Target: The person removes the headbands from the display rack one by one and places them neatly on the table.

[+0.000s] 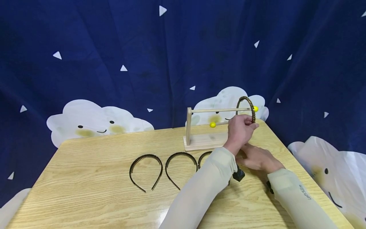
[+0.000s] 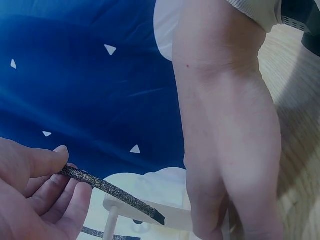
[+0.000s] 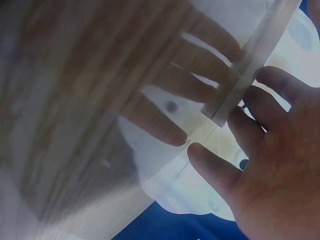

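My left hand [image 1: 241, 128] pinches a dark brown toothed headband [image 1: 254, 116] between thumb and fingers. The headband stands upright by the yellow-tipped end of the upper rod, its arch above the rod; whether it rests on the rod, I cannot tell. In the left wrist view one end of this headband [image 2: 115, 192] points out past the fingers. The wooden rack [image 1: 188, 127] has a pale base, a left post and rods with yellow balls. Below the left hand, my right hand [image 1: 258, 157] touches the base's edge [image 3: 232, 105] with extended fingers; its thumb is hidden.
Two toothed headbands, a left one [image 1: 145, 156] and a middle one [image 1: 180, 154], lie on the wooden table [image 1: 94, 178]. A third headband [image 1: 203, 155] is partly covered by the left sleeve. Behind the table hangs a blue curtain [image 1: 137, 38] with clouds.
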`<state>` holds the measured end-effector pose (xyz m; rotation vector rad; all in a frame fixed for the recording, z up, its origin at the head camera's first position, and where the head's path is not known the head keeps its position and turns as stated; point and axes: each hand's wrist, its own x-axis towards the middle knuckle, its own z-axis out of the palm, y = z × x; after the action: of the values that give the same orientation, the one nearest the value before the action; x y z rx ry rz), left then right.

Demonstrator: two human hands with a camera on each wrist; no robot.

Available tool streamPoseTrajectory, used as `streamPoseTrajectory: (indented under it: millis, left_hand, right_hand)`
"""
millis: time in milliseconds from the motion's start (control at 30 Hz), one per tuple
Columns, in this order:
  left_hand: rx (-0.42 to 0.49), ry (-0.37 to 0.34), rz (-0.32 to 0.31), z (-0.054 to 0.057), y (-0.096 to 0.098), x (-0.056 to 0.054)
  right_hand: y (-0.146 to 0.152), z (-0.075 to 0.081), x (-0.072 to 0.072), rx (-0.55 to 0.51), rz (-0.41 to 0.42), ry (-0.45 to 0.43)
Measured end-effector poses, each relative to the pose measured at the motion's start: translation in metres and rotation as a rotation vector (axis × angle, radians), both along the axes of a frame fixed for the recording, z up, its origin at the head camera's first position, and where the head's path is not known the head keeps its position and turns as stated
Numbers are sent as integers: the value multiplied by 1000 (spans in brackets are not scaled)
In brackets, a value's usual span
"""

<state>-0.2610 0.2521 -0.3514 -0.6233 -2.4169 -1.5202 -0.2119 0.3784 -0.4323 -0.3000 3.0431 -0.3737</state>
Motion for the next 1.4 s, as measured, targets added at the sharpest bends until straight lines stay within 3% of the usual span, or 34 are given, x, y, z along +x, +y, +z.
streamPoseTrajectory:
  millis: [167,467,1033,1400]
  left_hand:
    - [1,0,6,2,-2,1]
    - [-17,115,-35,13,-7,4]
    - [-14,141,-64,30,-14,12]
    - [-26,183,-82,34,-16,17]
  right_hand:
    - [0,0,1,9,-4,-12]
    - [-2,1,1,13,9,9]
    - [0,1,0,10,2,-22]
    - [1,0,-1,0,-7,-38]
